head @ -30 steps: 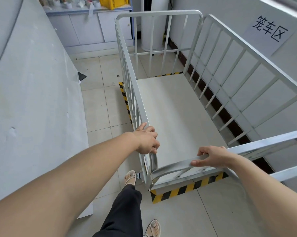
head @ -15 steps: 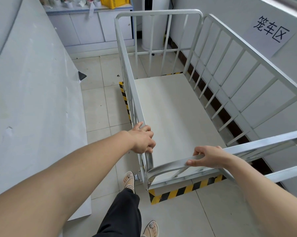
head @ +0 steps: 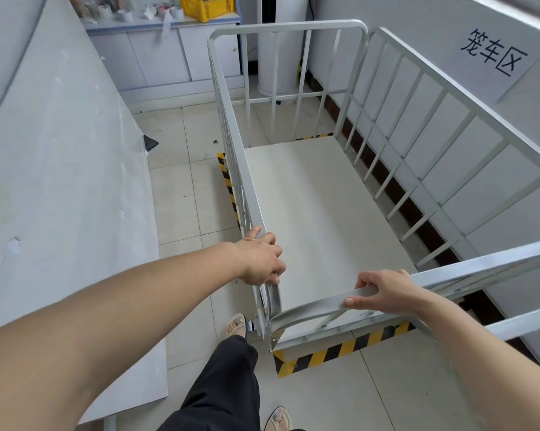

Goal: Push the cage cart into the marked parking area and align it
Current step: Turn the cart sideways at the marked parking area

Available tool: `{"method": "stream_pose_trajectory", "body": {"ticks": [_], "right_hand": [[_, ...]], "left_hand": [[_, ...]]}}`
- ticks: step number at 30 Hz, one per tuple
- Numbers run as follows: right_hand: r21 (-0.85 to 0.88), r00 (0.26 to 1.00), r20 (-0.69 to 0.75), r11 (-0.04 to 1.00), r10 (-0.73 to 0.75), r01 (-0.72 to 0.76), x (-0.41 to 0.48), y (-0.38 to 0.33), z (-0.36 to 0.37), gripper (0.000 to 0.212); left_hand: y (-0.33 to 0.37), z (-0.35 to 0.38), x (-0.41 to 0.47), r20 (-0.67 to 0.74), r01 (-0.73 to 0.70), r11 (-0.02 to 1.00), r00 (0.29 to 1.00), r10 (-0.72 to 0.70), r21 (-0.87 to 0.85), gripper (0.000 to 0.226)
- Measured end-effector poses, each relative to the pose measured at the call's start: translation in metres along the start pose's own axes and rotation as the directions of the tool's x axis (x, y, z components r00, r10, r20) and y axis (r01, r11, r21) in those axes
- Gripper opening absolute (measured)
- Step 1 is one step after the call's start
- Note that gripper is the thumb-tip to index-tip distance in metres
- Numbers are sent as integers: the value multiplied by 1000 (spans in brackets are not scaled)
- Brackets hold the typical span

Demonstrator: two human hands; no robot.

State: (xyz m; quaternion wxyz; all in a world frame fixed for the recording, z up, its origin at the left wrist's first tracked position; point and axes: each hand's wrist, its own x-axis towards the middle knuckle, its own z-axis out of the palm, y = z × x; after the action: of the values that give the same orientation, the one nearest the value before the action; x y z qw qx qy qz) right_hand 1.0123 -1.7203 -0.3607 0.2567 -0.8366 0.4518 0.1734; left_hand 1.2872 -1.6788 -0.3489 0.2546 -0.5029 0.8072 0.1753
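Note:
A silver metal cage cart with barred sides and a pale flat deck stands along the right wall. Yellow-and-black floor tape marks the parking area; strips show at the cart's near end, along its left side and at its far end. My left hand grips the top rail of the cart's left side near its front corner. My right hand holds the near end's top rail. A paper sign with black characters hangs on the right wall.
A large white board leans on the left, narrowing the tiled aisle. Pale cabinets with a yellow crate stand at the far end, next to a white column. My black trouser leg and sandalled feet are just behind the cart.
The cart has rolled a little forward and away from me, uncovering more of the near tape strip. Both hands kept their grip on the rails.

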Motion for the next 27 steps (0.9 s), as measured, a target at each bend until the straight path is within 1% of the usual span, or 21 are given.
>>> {"method": "stream_pose_trajectory", "body": {"ticks": [5,13,22,25,27], "right_hand": [[-4,999,-51,1000,-14,14,2,1,3,85],[16,999,-48,1000,-9,10,-3,0,5,93],[-3,996,-88,1000,-15,14,-5,2,12,94],[-4,997,-73,1000,7,-7,-3,1,9,95],[2,996,-84,1000,-9,9,-6,0,11,95]], "left_hand": [[-2,4,-1,-36,-1,1000,999,0,-18,31],[4,4,-8,-41,0,1000,999,-1,-25,31],[3,14,-7,-105,-26,999,994,23,-24,32],[3,11,-11,-103,-34,999,994,30,-33,32],[4,11,-11,-104,-37,999,994,33,-38,32]]}}
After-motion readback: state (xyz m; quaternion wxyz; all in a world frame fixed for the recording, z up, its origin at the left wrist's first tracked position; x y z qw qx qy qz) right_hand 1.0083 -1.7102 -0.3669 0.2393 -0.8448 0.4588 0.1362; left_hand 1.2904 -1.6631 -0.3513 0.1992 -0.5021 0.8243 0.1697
